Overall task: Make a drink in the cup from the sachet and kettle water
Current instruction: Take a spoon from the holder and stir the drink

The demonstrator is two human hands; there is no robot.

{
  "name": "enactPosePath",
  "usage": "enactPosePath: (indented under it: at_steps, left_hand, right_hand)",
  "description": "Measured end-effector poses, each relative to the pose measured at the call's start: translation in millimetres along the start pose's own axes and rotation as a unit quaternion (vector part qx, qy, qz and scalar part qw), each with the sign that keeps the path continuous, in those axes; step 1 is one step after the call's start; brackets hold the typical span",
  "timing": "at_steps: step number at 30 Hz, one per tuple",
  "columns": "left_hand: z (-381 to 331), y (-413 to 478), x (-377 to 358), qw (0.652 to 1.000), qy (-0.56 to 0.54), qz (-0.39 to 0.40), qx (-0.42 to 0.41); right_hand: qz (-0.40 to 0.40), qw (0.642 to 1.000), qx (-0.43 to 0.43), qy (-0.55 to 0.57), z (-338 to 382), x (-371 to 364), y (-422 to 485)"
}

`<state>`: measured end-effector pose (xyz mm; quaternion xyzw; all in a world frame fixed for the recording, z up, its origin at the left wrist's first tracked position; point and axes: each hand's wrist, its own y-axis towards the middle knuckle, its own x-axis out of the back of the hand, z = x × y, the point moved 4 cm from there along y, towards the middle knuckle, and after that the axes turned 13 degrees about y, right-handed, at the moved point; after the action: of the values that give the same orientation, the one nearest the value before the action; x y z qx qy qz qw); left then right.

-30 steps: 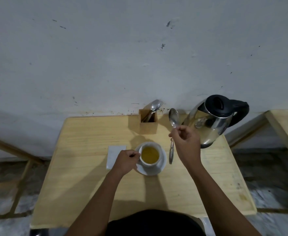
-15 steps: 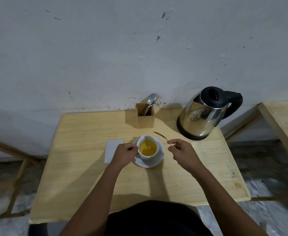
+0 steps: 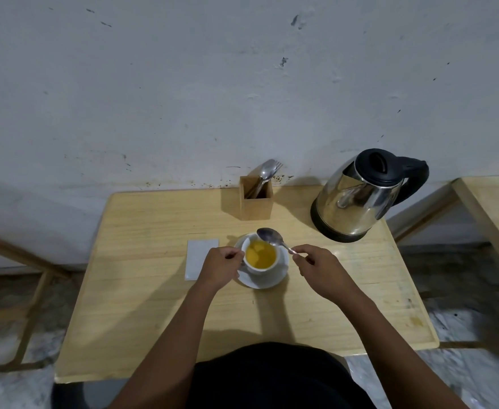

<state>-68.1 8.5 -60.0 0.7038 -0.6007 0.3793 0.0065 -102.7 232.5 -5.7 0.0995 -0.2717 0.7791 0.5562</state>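
Observation:
A white cup [image 3: 261, 268] full of yellow liquid stands on a white saucer [image 3: 274, 280] in the middle of the wooden table [image 3: 159, 305]. My left hand [image 3: 220, 265] grips the cup at its left side, where the handle is hidden. My right hand [image 3: 320, 268] pinches the handle end of a metal spoon [image 3: 271, 237]; the spoon's bowl hovers over the cup's far rim. A white sachet [image 3: 198, 258] lies flat just left of my left hand. The steel kettle [image 3: 360, 199] with a black lid stands at the back right.
A wooden holder [image 3: 255, 206] with cutlery stands at the back centre against the white wall [image 3: 212, 84]. Another wooden table [image 3: 496, 214] edges in at the right. The table's front edge is close to my body.
My right hand came down from in front of the kettle to beside the cup, bringing the spoon from upright to nearly level with its bowl over the cup's rim. My left hand stayed on the cup.

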Motion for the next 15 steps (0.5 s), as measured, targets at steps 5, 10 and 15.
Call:
enactPosePath:
  at_steps: [5, 10, 15]
  left_hand:
    - [0.8, 1.5, -1.4, 1.000, 0.000, -0.008, -0.004]
    - [2.8, 3.1, -3.0, 1.000, -0.011, -0.009, -0.001]
    - [6.2, 6.7, -5.7, 1.000, -0.027, -0.007, 0.004]
  right_hand:
    - [0.008, 0.992, -0.016, -0.121, -4.9, -0.7, -0.8]
    - [0.023, 0.976, 0.011, -0.215, 5.5, 0.2, -4.8]
    - [0.014, 0.938, 0.082, -0.337, 21.7, -0.2, -3.5]
